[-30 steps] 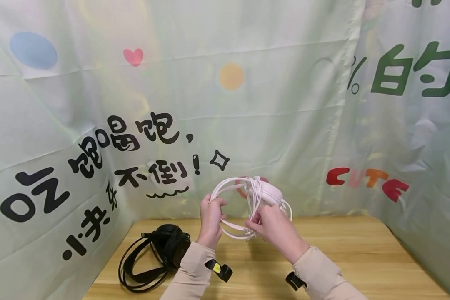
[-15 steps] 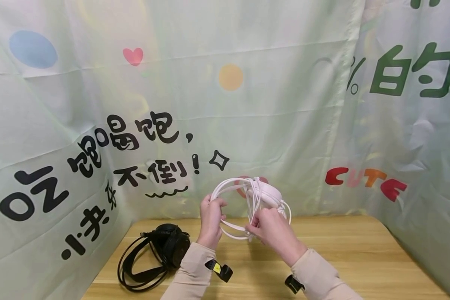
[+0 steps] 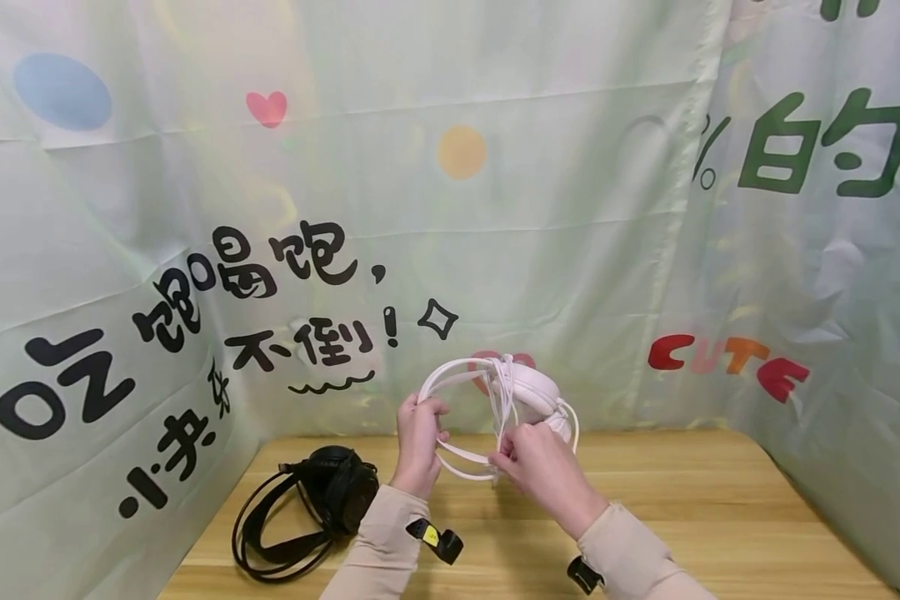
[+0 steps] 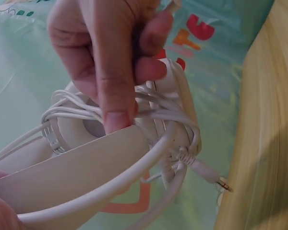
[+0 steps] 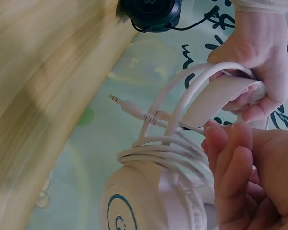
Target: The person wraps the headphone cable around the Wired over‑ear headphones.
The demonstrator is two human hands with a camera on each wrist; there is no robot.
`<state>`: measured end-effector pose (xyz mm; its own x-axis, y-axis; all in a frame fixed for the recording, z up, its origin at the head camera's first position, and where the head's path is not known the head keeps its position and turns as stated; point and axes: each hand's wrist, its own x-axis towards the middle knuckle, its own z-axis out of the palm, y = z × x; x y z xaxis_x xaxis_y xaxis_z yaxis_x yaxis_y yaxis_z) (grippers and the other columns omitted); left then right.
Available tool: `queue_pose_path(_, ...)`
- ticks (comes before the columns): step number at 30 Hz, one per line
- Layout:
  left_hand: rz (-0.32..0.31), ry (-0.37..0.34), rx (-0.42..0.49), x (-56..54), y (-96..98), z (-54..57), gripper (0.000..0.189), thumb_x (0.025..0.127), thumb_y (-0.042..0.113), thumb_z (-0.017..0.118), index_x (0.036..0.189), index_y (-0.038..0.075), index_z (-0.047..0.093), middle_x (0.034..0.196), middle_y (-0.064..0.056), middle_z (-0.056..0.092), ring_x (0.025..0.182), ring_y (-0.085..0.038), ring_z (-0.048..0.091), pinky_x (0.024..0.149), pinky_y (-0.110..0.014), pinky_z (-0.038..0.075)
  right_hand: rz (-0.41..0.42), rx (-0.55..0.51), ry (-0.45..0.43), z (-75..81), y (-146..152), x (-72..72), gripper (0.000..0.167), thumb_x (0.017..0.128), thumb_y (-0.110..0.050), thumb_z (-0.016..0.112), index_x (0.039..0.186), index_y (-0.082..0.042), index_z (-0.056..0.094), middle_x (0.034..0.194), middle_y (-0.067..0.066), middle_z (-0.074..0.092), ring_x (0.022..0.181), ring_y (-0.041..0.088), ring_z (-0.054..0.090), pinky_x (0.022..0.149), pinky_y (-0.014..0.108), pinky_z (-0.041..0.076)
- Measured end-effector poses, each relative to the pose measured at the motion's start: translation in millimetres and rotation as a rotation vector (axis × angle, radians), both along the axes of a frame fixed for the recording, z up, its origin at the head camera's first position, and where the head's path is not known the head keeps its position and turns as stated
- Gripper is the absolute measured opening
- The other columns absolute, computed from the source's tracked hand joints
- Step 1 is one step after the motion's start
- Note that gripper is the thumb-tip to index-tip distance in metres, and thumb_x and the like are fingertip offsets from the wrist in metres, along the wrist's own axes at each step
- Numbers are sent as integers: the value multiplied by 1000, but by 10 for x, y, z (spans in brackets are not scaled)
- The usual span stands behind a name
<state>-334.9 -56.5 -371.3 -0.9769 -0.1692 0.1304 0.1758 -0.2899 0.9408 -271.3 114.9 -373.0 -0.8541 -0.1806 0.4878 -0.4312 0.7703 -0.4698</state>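
White over-ear headphones point(image 3: 528, 390) are held up above the table, the headband toward the left and the ear cups toward the right. My left hand point(image 3: 417, 442) grips the headband point(image 5: 216, 103). Several turns of thin white cable point(image 3: 502, 396) wrap round the ear-cup end. My right hand point(image 3: 543, 467) pinches the cable between thumb and fingers, close to the inside of the headband in the left wrist view. A metal-tipped audio plug point(image 4: 209, 173) sticks out from the wound cable. In the right wrist view, the outer face of one ear cup point(image 5: 117, 211) bears a blue ring.
Black headphones point(image 3: 348, 492) with a looped cable lie on the wooden table point(image 3: 667, 492) at the left, beside my left sleeve point(image 3: 382, 542). A printed cloth curtain point(image 3: 570, 275) encloses the back and both sides of the table.
Both hands and the white headphones have shifted very slightly left in the head view, with the right fingertips a little lower. The holds look the same.
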Motion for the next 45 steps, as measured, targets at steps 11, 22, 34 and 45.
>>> queue_pose_path(11, -20, -10, -19, -13, 18, -37, 16, 81, -4, 56, 93, 7, 53, 68, 5, 36, 56, -11, 35, 48, -17, 35, 47, -37, -72, -12, 43, 34, 23, 91, -16, 85, 72, -11, 72, 52, -9, 56, 40, 2, 48, 42, 22, 41)
queue_pose_path(22, -58, -46, -25, -67, 31, -142, 19, 80, -3, 56, 89, 12, 48, 68, 6, 37, 54, -8, 35, 46, -17, 36, 38, 3, -62, -50, 76, 108, 23, 90, -17, 85, 73, -15, 70, 53, -11, 54, 43, 3, 48, 43, 21, 39)
queue_pose_path(34, -143, -126, 5, -115, 113, -366, 21, 79, -4, 53, 84, 15, 44, 63, 9, 35, 51, -6, 33, 44, -15, 32, 46, 31, -79, -99, 157, 207, 27, 87, -17, 88, 70, -15, 67, 55, -11, 57, 42, 0, 48, 44, 21, 41)
queue_pose_path(45, -262, -216, 54, -116, 254, -708, 18, 77, -1, 54, 77, 15, 45, 60, 11, 35, 51, -3, 33, 47, -15, 32, 19, 62, -76, -140, 283, 274, 31, 88, -21, 88, 67, -17, 66, 57, -11, 58, 43, -2, 47, 46, 20, 43)
